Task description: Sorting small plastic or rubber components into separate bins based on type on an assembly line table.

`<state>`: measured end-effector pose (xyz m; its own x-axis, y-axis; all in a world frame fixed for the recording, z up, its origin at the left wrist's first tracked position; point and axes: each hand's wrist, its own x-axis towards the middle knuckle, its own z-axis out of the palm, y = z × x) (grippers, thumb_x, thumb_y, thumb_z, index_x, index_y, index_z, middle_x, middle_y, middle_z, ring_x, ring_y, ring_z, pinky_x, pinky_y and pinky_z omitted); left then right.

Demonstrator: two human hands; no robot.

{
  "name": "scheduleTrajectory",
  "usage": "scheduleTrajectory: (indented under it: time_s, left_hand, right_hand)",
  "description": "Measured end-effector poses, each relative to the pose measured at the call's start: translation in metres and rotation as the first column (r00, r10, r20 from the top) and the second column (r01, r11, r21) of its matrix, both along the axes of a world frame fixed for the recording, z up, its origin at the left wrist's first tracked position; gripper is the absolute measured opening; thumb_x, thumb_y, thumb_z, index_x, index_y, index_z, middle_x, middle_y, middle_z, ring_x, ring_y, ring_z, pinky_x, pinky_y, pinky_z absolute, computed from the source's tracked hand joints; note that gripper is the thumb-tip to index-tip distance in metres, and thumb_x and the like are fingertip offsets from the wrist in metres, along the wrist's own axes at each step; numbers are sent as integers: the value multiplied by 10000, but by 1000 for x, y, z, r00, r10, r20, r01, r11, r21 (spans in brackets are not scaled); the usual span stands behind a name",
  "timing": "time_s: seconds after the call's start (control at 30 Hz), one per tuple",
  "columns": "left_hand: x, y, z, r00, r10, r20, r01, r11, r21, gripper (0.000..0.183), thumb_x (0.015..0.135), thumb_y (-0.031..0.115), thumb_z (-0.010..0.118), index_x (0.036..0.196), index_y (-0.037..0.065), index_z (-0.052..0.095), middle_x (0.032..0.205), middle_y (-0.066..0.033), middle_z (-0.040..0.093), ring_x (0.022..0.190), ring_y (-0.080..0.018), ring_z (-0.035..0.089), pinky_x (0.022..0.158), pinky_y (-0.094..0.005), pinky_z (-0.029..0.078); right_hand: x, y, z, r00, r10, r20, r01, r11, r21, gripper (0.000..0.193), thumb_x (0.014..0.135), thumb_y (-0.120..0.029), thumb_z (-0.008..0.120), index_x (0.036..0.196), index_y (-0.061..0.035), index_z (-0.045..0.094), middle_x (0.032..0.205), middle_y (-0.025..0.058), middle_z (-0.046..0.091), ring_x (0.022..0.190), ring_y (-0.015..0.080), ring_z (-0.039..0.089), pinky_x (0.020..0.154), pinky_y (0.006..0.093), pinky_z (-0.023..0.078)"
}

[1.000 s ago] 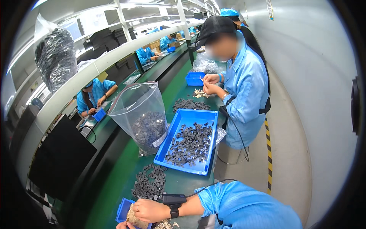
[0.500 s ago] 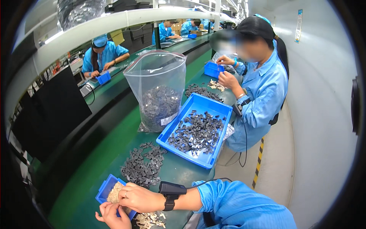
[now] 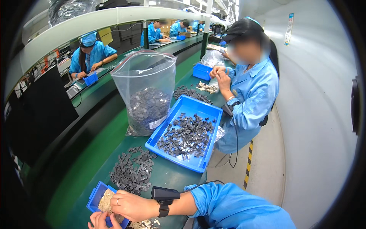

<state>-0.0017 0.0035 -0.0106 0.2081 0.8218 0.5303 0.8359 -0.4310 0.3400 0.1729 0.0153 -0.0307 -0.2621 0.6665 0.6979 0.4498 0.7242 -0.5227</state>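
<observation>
My right hand (image 3: 131, 206) reaches over a small blue bin (image 3: 91, 201) at the lower left, a ring on one finger and a black strapped device on the wrist. Its fingers are bent together, and whatever they pinch is hidden. Close below, my left hand (image 3: 102, 221) has its fingers curled up to meet the right fingertips; anything between them is too small to make out. Small beige pieces (image 3: 106, 201) fill part of the bin. More beige pieces (image 3: 143, 224) are scattered on the green table beneath my right wrist. A heap of small black plastic parts (image 3: 133, 170) lies just beyond the bin.
A large blue tray (image 3: 179, 165) of black parts stands past the heap. Beside it is a clear zip bag (image 3: 143, 80) holding more. At the table's far end a co-worker (image 3: 248, 87) works near another blue bin (image 3: 202, 71). A cable (image 3: 206, 182) runs from my wrist device.
The whole scene has shifted left in the picture. My hands stay together at the small bin. The co-worker's hands have come together, away from their bin.
</observation>
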Motion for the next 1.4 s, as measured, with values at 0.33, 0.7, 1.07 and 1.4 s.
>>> scheduleTrajectory:
  time_s: [0.33, 0.7, 1.07, 1.4]
  left_hand:
    - [-7, 4, 2, 986, -148, -75, 146, 989, -23, 156, 872, 210, 648, 963, 118, 736, 1000, -16, 706, 1046, -213, 621, 960, -471, 308]
    - [-8, 5, 2, 971, -233, -52, 229, 971, -63, 199, 883, 157, 625, 1040, 85, 723, 1025, -61, 698, 1082, -242, 598, 982, -488, 285]
    - [-12, 6, 0, 958, -278, -65, 270, 957, -106, 200, 860, 82, 606, 1031, 82, 710, 1029, -72, 691, 1073, -246, 601, 992, -488, 270]
    - [-10, 6, 5, 952, -302, -50, 290, 943, -163, 177, 901, 157, 615, 1017, 67, 715, 1018, -77, 697, 1049, -245, 610, 995, -479, 278]
  right_hand:
    - [1, 3, 2, 998, 54, 34, -55, 998, 36, 219, 831, -200, 620, 999, -59, 626, 975, 118, 651, 927, 302, 601, 797, 414, 461]
    - [-3, 6, -10, 993, 118, 4, -118, 993, -8, 96, 779, -74, 614, 842, -21, 565, 826, 113, 539, 829, 315, 525, 790, 380, 415]
    - [1, 2, -4, 994, 92, 52, -93, 996, 2, 103, 781, -58, 619, 873, -30, 581, 856, 100, 545, 856, 298, 532, 808, 376, 420]
    - [4, 2, -1, 995, 85, 52, -85, 996, -9, 114, 794, -89, 632, 892, -35, 606, 880, 95, 570, 864, 291, 537, 824, 372, 422]
